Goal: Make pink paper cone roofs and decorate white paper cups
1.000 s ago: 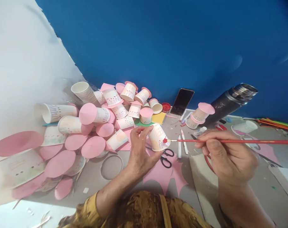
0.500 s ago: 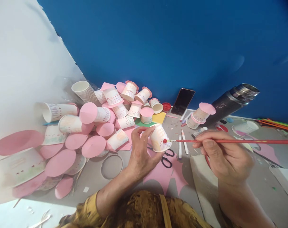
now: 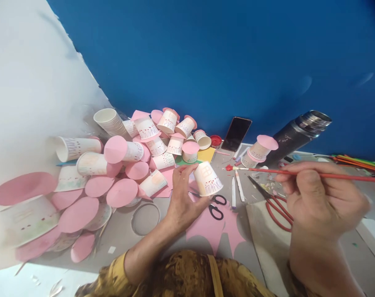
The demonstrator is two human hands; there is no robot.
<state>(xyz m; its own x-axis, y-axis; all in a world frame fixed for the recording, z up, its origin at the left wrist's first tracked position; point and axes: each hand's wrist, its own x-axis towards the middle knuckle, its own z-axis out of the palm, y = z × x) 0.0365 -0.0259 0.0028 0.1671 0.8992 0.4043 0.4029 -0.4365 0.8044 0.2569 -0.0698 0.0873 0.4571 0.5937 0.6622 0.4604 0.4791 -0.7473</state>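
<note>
My left hand (image 3: pixel 184 200) grips a white paper cup (image 3: pixel 207 179) between thumb and fingers, bottom side up and tilted. An orange window, red dabs and purple zigzag strokes decorate its side. In my right hand (image 3: pixel 323 198) is a thin red paintbrush (image 3: pixel 267 170), held level with its red-loaded tip pointing left, a little apart from the cup. Black-handled scissors (image 3: pixel 217 208) lie on cut pink paper (image 3: pixel 207 231) just below the cup. Red-handled scissors (image 3: pixel 278 208) rest beside my right hand on a pale cloth or board.
Decorated cups with pink paper discs (image 3: pixel 122 192) pile up on the left, near a stack of plain cups (image 3: pixel 108 119). A phone (image 3: pixel 237 134), a red paint pot (image 3: pixel 215 141), markers (image 3: pixel 239 185) and a dark flask (image 3: pixel 294 134) stand or lie toward the blue wall.
My right hand has moved right, lifting the brush tip off the cup and uncovering the red-handled scissors. The cup stays in my left hand, nearly in place.
</note>
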